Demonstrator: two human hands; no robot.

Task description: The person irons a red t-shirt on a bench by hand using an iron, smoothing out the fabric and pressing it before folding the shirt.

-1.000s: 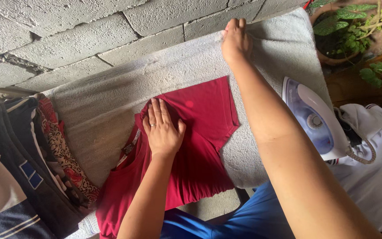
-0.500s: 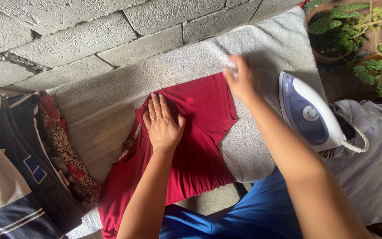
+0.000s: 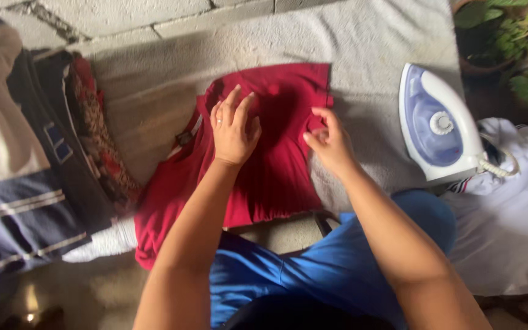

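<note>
A red shirt lies spread on a grey cloth-covered ironing surface, its lower part hanging over the near edge. My left hand presses flat on the middle of the shirt, fingers together, a ring on one finger. My right hand pinches the shirt's right edge near the sleeve. A white and blue iron rests on the cloth to the right of my right hand, apart from it.
A pile of dark, striped and patterned clothes lies at the left. White clothing sits at the right under the iron's cord. A potted plant stands at the top right. A concrete block wall runs behind.
My right hand came down from the far edge of the cloth to the shirt's right edge and took hold of it. My left hand stayed pressed on the shirt.
</note>
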